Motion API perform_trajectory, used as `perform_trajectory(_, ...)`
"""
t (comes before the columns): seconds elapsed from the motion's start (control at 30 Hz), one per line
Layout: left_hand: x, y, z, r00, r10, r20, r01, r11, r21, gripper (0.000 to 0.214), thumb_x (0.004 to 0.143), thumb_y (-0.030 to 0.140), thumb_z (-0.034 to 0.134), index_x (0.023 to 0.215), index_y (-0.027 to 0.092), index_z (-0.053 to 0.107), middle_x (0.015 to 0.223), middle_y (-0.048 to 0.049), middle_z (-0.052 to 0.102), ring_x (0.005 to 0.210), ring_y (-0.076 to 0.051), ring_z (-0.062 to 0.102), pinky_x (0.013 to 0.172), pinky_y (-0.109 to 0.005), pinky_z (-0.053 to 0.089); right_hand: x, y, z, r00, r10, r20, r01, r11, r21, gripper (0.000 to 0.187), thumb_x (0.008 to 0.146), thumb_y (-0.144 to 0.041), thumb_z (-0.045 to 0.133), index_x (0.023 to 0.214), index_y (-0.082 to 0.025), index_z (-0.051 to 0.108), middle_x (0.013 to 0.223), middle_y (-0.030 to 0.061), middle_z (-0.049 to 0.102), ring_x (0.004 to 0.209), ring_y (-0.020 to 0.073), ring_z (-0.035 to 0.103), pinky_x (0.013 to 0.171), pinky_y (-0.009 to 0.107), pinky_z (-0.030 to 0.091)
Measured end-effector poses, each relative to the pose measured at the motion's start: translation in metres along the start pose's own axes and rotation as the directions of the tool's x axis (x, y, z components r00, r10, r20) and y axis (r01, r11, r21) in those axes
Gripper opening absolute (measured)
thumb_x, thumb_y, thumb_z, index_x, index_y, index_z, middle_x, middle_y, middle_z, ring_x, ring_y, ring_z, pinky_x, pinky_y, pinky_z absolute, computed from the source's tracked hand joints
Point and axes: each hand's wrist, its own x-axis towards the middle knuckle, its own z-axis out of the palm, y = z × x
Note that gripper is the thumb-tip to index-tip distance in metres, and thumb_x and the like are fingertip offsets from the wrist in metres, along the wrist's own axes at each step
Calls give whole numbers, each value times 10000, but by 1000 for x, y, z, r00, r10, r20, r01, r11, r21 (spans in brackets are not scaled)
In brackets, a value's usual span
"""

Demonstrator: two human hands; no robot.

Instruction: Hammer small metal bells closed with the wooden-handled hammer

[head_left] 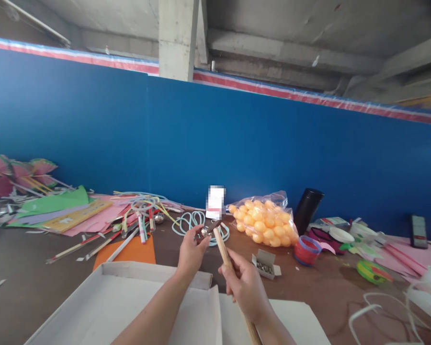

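Note:
My right hand [246,286] is wrapped round the wooden handle of a small hammer [223,253], which tilts up and to the left. My left hand [191,250] is closed in a pinch at the hammer's metal head [211,227], fingers touching it. Both hands hover above the far edge of a shallow white cardboard box [136,293] at the table's near side. A small open box of metal tacks [265,265] lies just right of my right hand.
A bag of orange ping-pong balls [266,221], a black cup [308,208], a red tape roll [306,249], coiled light-blue cord [194,221], pens, sticks and coloured paper [79,213] litter the brown table. A blue wall [215,143] stands behind.

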Motion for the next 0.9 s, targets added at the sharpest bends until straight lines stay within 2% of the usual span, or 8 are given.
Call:
perform_trajectory(0.13, 0, -1, 0, 1000, 4, -30, -4, 1000, -3, 426, 659, 328, 620, 1052, 178, 556, 939, -54, 592, 637, -109, 575, 633, -266, 490, 0, -2, 1, 1000, -8, -16, 8, 1000, 11, 461, 762, -296, 512, 1205, -170, 498, 699, 17, 601, 397, 66, 423, 321, 169, 328)
perform_trajectory(0.3, 0, 0, 0, 1000, -11, 1, 11, 1000, -23, 421, 666, 319, 618, 1058, 181, 549, 939, -55, 590, 625, -107, 569, 611, -261, 494, 1, -3, 1, 1000, 19, -10, -19, 1000, -10, 446, 754, -283, 508, 1185, -171, 514, 697, 17, 603, 371, 57, 403, 302, 162, 306)
perform_trajectory(0.47, 1, -4, 1, 999, -2, -37, 1, 1000, -27, 419, 655, 312, 631, 1046, 178, 562, 933, -59, 597, 616, -108, 569, 606, -253, 488, 2, 0, 1, 999, 10, -40, -9, 1000, 26, 493, 758, -320, 507, 1224, -163, 474, 724, 29, 610, 390, 67, 423, 300, 167, 311)
perform_trajectory(0.67, 4, -10, 2, 1000, -2, -29, 1, 999, -41, 450, 644, 308, 645, 1064, 174, 555, 927, -60, 598, 606, -105, 565, 595, -247, 479, 1, 1, 3, 1000, 0, 6, 0, 1000, 30, 457, 743, -308, 531, 1177, -166, 527, 706, 30, 622, 381, 61, 418, 316, 173, 334)
perform_trajectory(0.77, 3, -8, 2, 999, 6, -35, -7, 1000, -17, 435, 646, 308, 642, 1056, 186, 563, 941, -58, 597, 609, -106, 566, 603, -248, 478, 1, 2, 2, 1000, 4, -29, -3, 999, 37, 495, 755, -335, 521, 1218, -165, 484, 730, 39, 621, 390, 68, 429, 302, 173, 324)
perform_trajectory(0.9, 1, -3, 1, 1000, -5, -19, 5, 1000, -2, 432, 643, 301, 641, 1052, 182, 564, 929, -55, 601, 608, -106, 570, 608, -245, 477, 3, 3, 0, 1000, 30, -3, -30, 999, 17, 487, 747, -340, 529, 1205, -177, 497, 729, 32, 617, 381, 65, 428, 294, 169, 320)
